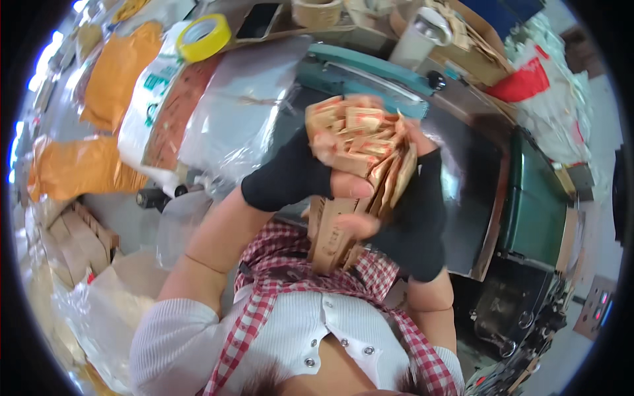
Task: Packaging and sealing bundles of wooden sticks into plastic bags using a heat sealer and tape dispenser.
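Observation:
In front of my chest, both hands grip a thick bundle of brown paper packets (360,132) with reddish print. The packets fan out at the top, and longer flat brown pieces (330,234) stick out below toward my apron. My left hand (300,171), in a black fingerless glove, wraps the bundle's left side with its thumb across the front. My right hand (413,211), gloved the same way, holds the right side, fingers partly hidden behind the packets. Just beyond the bundle lies a teal bar-shaped device (370,78), likely a bag sealer.
Clear plastic bags (241,105) lie left of the sealer. A yellow tape roll (203,37), a phone (259,21) and a white cylinder (422,39) stand along the back. A dark green case (536,201) is at the right. Orange packages (122,72) sit far left.

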Available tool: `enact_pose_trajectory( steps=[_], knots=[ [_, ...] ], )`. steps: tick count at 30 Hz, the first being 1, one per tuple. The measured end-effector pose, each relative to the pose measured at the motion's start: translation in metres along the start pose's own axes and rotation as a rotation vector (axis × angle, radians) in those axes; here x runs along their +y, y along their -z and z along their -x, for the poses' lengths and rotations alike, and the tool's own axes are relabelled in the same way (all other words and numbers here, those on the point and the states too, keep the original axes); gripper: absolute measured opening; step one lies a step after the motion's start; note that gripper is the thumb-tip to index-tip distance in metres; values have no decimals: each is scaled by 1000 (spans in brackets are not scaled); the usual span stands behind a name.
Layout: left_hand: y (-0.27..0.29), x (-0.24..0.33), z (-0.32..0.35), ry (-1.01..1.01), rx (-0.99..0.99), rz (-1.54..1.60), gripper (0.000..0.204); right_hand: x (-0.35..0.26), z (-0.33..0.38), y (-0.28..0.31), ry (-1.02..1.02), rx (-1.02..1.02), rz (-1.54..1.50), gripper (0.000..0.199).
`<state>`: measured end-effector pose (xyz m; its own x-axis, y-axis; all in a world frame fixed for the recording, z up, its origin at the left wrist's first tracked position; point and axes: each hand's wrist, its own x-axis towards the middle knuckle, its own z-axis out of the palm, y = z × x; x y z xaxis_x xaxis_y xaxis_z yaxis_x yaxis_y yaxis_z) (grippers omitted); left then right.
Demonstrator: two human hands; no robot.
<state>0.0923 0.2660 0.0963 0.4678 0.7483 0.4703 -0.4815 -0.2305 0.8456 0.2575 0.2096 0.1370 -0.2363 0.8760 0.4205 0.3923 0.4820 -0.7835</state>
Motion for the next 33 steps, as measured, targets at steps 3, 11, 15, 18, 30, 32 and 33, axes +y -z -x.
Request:
enact_pose_trajectory(
  steps=[3, 11, 15, 18, 30, 32, 33],
  knots=[
    [6, -20, 16, 329, -110, -58, 67, 48, -23, -9, -16, 9, -281, 81],
    [-5, -28, 63, 415, 198, 697, 72, 51, 0, -54, -310, -29, -581, 61],
    [-13, 4, 57, 341, 135, 561, 70, 30, -23, -39, -259, -322, -808, 104],
    [-14, -20, 69, 299, 58, 790, 63, 41, 1, -51, -493, -346, -1249, 79],
    [110, -24, 164, 368, 579, -1790, 13, 127, 0, -86, -539, -528, -1253, 46],
    [75, -11, 111, 127, 602, -1630, 12, 114, -6, -86, -510, -571, -1126, 47],
    [60, -6, 94, 124, 586, -1540, 11, 101, -7, -86, -527, -563, -1157, 47]
  ],
)
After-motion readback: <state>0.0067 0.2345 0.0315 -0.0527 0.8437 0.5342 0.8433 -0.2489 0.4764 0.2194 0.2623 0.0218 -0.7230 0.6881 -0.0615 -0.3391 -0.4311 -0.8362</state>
